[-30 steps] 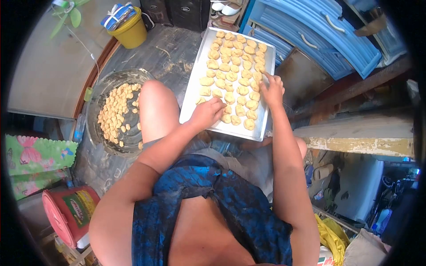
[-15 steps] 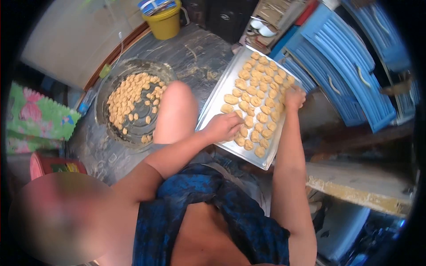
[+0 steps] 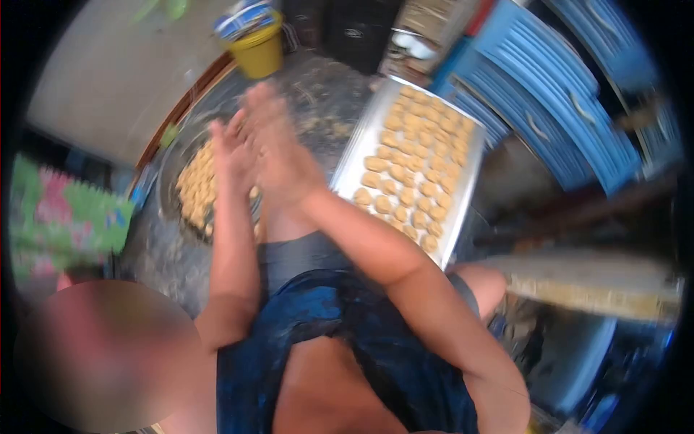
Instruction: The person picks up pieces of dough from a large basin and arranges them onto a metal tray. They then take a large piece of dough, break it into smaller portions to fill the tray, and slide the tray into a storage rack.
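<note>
My left hand and my right hand are raised palm to palm in front of the round basin, fingers stretched out and blurred by motion. Whether anything lies between the palms is hidden. Inside the basin, partly behind my hands and forearms, is a heap of small tan dough pieces. To the right, a metal baking tray carries rows of flattened tan dough pieces. My right forearm passes over the tray's near left corner; neither hand touches the tray.
A yellow bucket with a blue-and-white packet on top stands at the back. Blue slatted cabinet doors are at the right, above a worn wooden ledge. Green floral cloth hangs at the left.
Both hands have left the tray. The right hand came off its right edge and swung left; the left hand lifted from the dough pieces. They now meet in front of the basin.
</note>
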Action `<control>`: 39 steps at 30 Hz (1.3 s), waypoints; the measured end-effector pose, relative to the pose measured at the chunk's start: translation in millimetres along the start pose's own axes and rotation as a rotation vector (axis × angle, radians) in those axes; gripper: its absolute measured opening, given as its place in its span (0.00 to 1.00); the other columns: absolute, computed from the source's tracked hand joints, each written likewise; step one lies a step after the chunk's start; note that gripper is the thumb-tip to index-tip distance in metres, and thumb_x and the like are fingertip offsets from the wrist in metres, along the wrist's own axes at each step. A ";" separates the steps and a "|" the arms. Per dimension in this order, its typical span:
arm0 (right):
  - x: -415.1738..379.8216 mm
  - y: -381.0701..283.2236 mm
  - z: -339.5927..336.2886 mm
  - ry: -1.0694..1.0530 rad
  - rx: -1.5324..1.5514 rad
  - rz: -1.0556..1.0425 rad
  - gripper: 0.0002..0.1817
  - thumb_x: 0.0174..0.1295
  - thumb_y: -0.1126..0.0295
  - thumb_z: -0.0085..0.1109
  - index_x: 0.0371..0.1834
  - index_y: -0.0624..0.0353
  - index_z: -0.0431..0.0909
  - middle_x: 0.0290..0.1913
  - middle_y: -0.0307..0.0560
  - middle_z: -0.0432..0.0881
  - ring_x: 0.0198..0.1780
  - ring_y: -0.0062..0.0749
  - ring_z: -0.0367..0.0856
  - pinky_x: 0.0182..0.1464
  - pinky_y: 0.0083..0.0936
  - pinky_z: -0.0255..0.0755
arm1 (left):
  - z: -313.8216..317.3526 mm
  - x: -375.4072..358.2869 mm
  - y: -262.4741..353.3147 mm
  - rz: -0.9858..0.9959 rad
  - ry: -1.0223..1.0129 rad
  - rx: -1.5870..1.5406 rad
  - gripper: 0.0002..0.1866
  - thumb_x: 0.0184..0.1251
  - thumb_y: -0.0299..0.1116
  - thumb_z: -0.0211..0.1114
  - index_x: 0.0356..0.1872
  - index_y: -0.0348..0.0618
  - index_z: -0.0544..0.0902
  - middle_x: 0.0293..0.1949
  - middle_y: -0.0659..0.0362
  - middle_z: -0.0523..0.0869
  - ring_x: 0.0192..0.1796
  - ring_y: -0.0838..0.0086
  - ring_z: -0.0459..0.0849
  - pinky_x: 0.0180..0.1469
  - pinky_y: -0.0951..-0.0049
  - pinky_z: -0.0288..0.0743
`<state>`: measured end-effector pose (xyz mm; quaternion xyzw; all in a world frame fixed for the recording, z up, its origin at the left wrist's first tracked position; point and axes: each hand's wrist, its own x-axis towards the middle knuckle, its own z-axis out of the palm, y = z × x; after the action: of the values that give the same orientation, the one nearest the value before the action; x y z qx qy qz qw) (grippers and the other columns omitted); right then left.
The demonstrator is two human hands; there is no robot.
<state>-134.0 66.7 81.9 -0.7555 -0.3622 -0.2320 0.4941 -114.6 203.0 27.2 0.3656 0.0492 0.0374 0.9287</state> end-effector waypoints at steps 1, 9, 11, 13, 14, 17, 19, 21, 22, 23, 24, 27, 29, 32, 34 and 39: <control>-5.1 2.6 23.1 -0.201 -0.062 -0.050 0.37 0.63 0.52 0.46 0.71 0.62 0.49 0.73 0.59 0.46 0.75 0.45 0.41 0.74 0.40 0.28 | 24.9 -15.9 9.7 -0.072 0.023 -0.051 0.41 0.64 0.66 0.42 0.65 0.39 0.61 0.65 0.45 0.64 0.68 0.53 0.58 0.67 0.54 0.53; -24.9 58.1 45.4 0.091 0.736 1.153 0.34 0.69 0.45 0.35 0.64 0.64 0.63 0.64 0.48 0.67 0.65 0.36 0.63 0.68 0.33 0.51 | 60.5 -40.3 31.3 0.835 0.148 0.721 0.39 0.67 0.64 0.37 0.65 0.40 0.63 0.68 0.47 0.59 0.70 0.54 0.55 0.69 0.53 0.45; -11.3 38.8 26.5 0.025 1.092 1.020 0.33 0.68 0.46 0.38 0.63 0.64 0.63 0.63 0.47 0.68 0.63 0.35 0.65 0.66 0.32 0.54 | 52.9 -46.7 -14.9 1.229 -0.560 1.462 0.36 0.69 0.60 0.37 0.66 0.39 0.61 0.70 0.47 0.56 0.73 0.55 0.51 0.70 0.54 0.41; -2.2 25.9 -3.9 0.054 1.351 0.808 0.32 0.67 0.47 0.43 0.64 0.63 0.62 0.62 0.47 0.68 0.61 0.34 0.67 0.65 0.30 0.56 | 31.5 -22.9 -30.3 1.128 -0.504 1.448 0.34 0.71 0.56 0.38 0.66 0.38 0.62 0.70 0.46 0.54 0.73 0.55 0.48 0.71 0.55 0.40; 0.0 17.0 -31.2 0.163 1.262 0.749 0.33 0.67 0.47 0.45 0.65 0.62 0.60 0.63 0.48 0.67 0.62 0.35 0.66 0.65 0.30 0.57 | 23.2 -12.2 -33.9 0.900 -0.388 1.618 0.32 0.72 0.54 0.40 0.67 0.39 0.61 0.70 0.47 0.55 0.73 0.56 0.50 0.70 0.55 0.42; -5.2 -4.2 -91.9 0.276 0.855 0.660 0.35 0.67 0.48 0.45 0.68 0.62 0.57 0.66 0.51 0.63 0.65 0.36 0.63 0.66 0.34 0.55 | 13.3 6.9 -51.6 0.491 -0.144 1.254 0.32 0.71 0.55 0.42 0.67 0.41 0.62 0.71 0.48 0.54 0.73 0.58 0.51 0.70 0.56 0.44; -15.5 -12.8 -102.4 0.505 0.151 0.293 0.36 0.66 0.48 0.45 0.69 0.62 0.55 0.68 0.53 0.59 0.69 0.41 0.59 0.69 0.41 0.49 | 42.9 -10.5 -62.4 0.046 -0.048 0.526 0.33 0.70 0.57 0.42 0.66 0.43 0.63 0.69 0.48 0.58 0.71 0.59 0.54 0.70 0.58 0.47; -47.6 -3.8 -92.6 0.217 -0.174 0.133 0.35 0.65 0.49 0.45 0.69 0.59 0.55 0.70 0.54 0.55 0.71 0.42 0.53 0.71 0.43 0.43 | 94.6 -49.4 -63.4 -0.153 -0.182 0.224 0.34 0.69 0.59 0.43 0.65 0.42 0.64 0.67 0.48 0.61 0.71 0.59 0.56 0.70 0.59 0.48; -65.7 6.7 -87.7 -0.081 -0.489 -0.043 0.33 0.65 0.50 0.45 0.70 0.55 0.55 0.72 0.55 0.51 0.74 0.44 0.47 0.72 0.46 0.38 | 114.5 -62.3 -62.3 -0.334 -0.315 -0.086 0.36 0.67 0.61 0.44 0.64 0.41 0.65 0.66 0.48 0.64 0.70 0.60 0.58 0.69 0.60 0.49; -89.7 19.2 -87.8 -0.097 -0.396 -0.023 0.34 0.63 0.50 0.47 0.70 0.53 0.55 0.72 0.53 0.51 0.74 0.45 0.47 0.72 0.47 0.36 | 120.9 -69.4 -61.6 -0.335 -0.315 -0.086 0.36 0.67 0.61 0.44 0.64 0.41 0.65 0.66 0.48 0.64 0.70 0.60 0.58 0.69 0.60 0.49; -114.3 26.5 -93.8 -0.112 -0.301 -0.002 0.34 0.62 0.50 0.49 0.70 0.51 0.55 0.73 0.52 0.50 0.74 0.46 0.46 0.72 0.48 0.34 | 124.2 -76.4 -60.8 -0.441 -0.364 -0.136 0.36 0.68 0.61 0.43 0.63 0.40 0.66 0.66 0.47 0.64 0.68 0.58 0.61 0.68 0.60 0.53; -165.8 20.1 -134.3 -0.217 -0.626 0.436 0.32 0.59 0.53 0.54 0.67 0.50 0.62 0.71 0.57 0.53 0.72 0.50 0.51 0.70 0.51 0.40 | 119.4 -74.1 -58.7 -0.473 -0.547 0.029 0.35 0.68 0.59 0.44 0.62 0.38 0.66 0.65 0.47 0.65 0.66 0.56 0.64 0.67 0.59 0.57; -204.6 6.0 -160.4 -0.059 -0.600 0.606 0.31 0.57 0.60 0.58 0.64 0.53 0.64 0.69 0.59 0.55 0.70 0.51 0.54 0.69 0.48 0.46 | 106.1 -75.7 -58.0 -0.360 -0.693 0.347 0.31 0.70 0.52 0.47 0.63 0.36 0.65 0.65 0.47 0.65 0.69 0.58 0.59 0.68 0.59 0.54; -238.7 -23.5 -191.9 0.191 -0.534 0.741 0.30 0.56 0.66 0.60 0.62 0.60 0.65 0.64 0.63 0.62 0.65 0.56 0.60 0.66 0.42 0.55 | 86.6 -71.0 -75.9 -0.211 -0.621 0.932 0.32 0.68 0.50 0.51 0.64 0.36 0.63 0.65 0.48 0.64 0.69 0.62 0.59 0.69 0.63 0.49; -275.1 -5.1 -200.7 0.386 -0.569 0.708 0.29 0.55 0.67 0.61 0.61 0.64 0.65 0.63 0.66 0.64 0.63 0.57 0.63 0.65 0.40 0.57 | 80.7 -62.7 -99.1 -0.280 -0.527 0.885 0.30 0.69 0.47 0.49 0.64 0.34 0.62 0.66 0.49 0.63 0.69 0.62 0.57 0.69 0.65 0.47; -323.9 68.9 -229.4 0.684 -0.488 1.057 0.32 0.62 0.56 0.54 0.61 0.71 0.63 0.60 0.68 0.68 0.60 0.56 0.68 0.63 0.36 0.60 | 19.5 14.3 -192.5 -0.643 -0.263 0.420 0.29 0.73 0.50 0.40 0.63 0.35 0.65 0.60 0.48 0.72 0.62 0.63 0.70 0.65 0.67 0.59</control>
<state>-282.9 -263.3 -94.8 -0.8052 0.2959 -0.2603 0.4432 -91.7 50.9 -90.9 0.5150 0.0484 -0.3131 0.7965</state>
